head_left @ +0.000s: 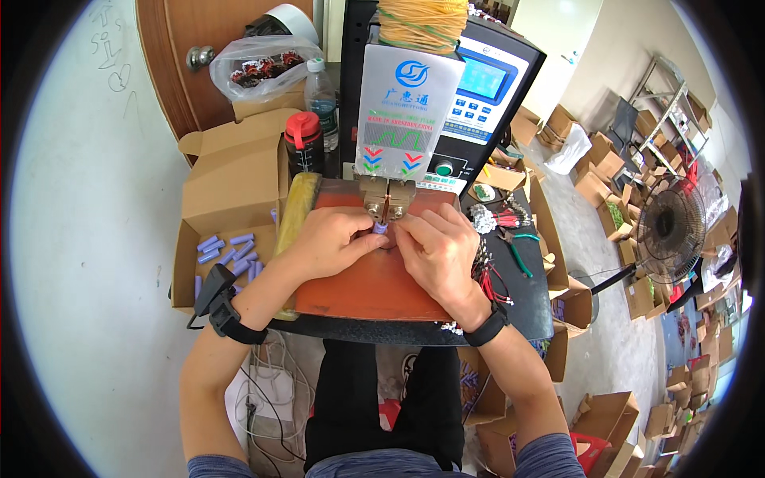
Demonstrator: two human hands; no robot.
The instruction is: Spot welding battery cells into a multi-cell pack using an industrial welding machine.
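Observation:
Under the twin metal electrodes (pixel 387 209) of a spot welder (pixel 406 111), a small purple battery cell (pixel 380 229) is held close to the tips. My left hand (pixel 333 241) grips this cell between thumb and fingers, coming in from the left. On the other side, my right hand (pixel 437 248) has its fingers curled and pinched right beside the electrodes. Whatever lies in that pinch is hidden or too small to make out. Both hands are over an orange-brown work mat (pixel 374 291).
Left of the mat, an open cardboard box (pixel 187 247) contains several purple cells. Behind it stand a red-lidded black bottle (pixel 304 143) and a clear water bottle (pixel 320 99). Green-handled pliers (pixel 518 253) and red-and-black wire leads (pixel 492 283) lie on the right. A fan (pixel 671 229) stands farther right.

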